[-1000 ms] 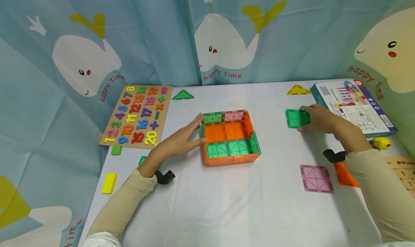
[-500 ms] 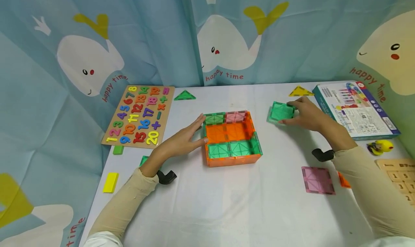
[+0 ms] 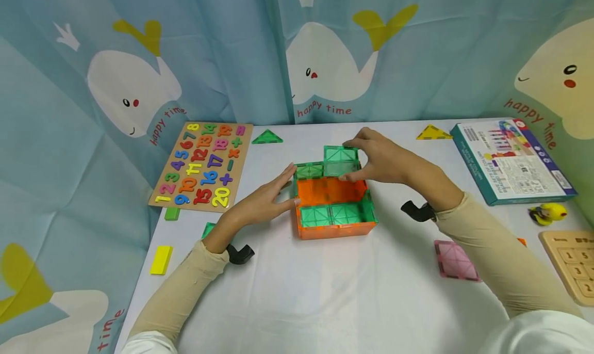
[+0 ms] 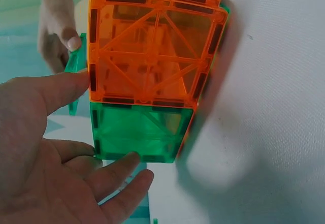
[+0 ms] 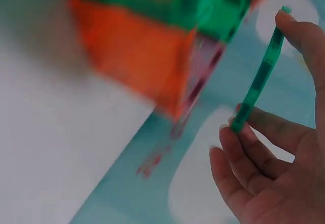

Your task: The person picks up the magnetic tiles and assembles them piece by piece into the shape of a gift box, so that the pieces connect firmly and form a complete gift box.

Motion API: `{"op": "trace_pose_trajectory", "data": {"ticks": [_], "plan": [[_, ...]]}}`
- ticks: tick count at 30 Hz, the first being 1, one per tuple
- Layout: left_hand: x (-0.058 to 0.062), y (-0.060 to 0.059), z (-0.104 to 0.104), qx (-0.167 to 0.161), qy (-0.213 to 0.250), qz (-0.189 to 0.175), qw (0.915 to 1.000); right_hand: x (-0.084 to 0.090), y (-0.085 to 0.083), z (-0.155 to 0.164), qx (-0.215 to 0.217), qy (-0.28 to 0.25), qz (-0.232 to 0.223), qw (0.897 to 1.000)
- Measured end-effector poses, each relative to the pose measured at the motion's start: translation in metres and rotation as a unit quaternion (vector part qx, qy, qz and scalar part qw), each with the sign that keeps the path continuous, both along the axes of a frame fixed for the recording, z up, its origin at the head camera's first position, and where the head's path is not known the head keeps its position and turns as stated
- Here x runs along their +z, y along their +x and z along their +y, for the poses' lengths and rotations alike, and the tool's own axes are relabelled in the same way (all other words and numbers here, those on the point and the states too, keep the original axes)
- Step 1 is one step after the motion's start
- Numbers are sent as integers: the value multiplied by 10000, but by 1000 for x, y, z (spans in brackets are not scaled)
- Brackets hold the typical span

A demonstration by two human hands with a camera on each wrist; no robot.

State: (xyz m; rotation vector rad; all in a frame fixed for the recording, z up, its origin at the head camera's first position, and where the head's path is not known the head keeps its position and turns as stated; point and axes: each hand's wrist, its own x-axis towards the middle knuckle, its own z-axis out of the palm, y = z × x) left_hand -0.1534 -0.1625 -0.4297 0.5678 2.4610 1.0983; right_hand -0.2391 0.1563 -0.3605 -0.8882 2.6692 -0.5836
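In the head view we see the right hand [image 3: 387, 159] pinching a green square magnetic tile [image 3: 341, 154] over the back right part of an open-topped tile box [image 3: 336, 231]. The left hand [image 3: 257, 204] is spread along the box's left side, fingers extended. We judge the step in hand to be fitting this tile at the back wall. A pink square tile [image 3: 455, 261] lies apart at the right, partly hidden by the sleeve.

In the left wrist view, that thumb tip meets the edge of an orange panel [image 4: 147, 56], while relaxed fingers reach to a green panel [image 4: 137, 132]; we cannot tell how firmly they press.

In the right wrist view, thumb and fingertips grip the tile at opposite ends, nearly edge-on. A gap shows between it and the blurred box, so we think the next move calls for aligning its edge with the wall while the left hand steadies the box.
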Motion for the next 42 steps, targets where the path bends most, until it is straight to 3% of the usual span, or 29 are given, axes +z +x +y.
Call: {"op": "trace_pose_trajectory", "data": {"ticks": [6,14,24,42], "plan": [[0,-1,1,119,46,-104,9999,-7,10,-39,712,4,205,9973],[0,-3,5,356,20,-104,9993,-16,12,-56,991,318,480,9934],[7,-6,11,371,-386,661,9964,-13,16,-52,1008,540,431,9925],[6,-10,8,189,-463,823,9954,-11,17,-26,546,450,-90,9975]]}}
